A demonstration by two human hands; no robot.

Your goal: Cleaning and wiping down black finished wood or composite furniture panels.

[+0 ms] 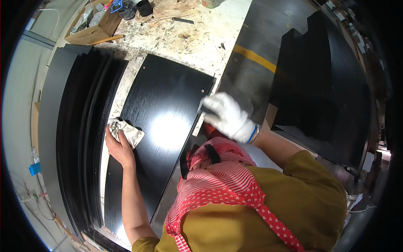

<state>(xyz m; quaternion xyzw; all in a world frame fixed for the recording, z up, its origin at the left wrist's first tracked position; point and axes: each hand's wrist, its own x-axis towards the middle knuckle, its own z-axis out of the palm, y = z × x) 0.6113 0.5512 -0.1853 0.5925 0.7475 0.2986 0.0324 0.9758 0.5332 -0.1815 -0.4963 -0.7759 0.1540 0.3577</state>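
A long black wood-grain board [168,90] lies flat in front of me, with a bright patch of light reflected on its face. At its left edge, my left hand [120,148], which is bare, is closed on a crumpled whitish cloth [132,134] that rests against the board. My right hand [228,118] wears a white glove and is at the board's right edge. Its fingers are closed around a small dark block-like piece [207,110], blurred and partly hidden, so its kind does not show. Small round holes or fittings dot the board near its far corners.
More black panels [84,126] stand in a row to the left. The worktable [184,42] is pale and stained, with a wooden box [94,31] of odds and ends on it. Large black panels [323,92] are stacked on the right, beyond a yellow floor line [255,58].
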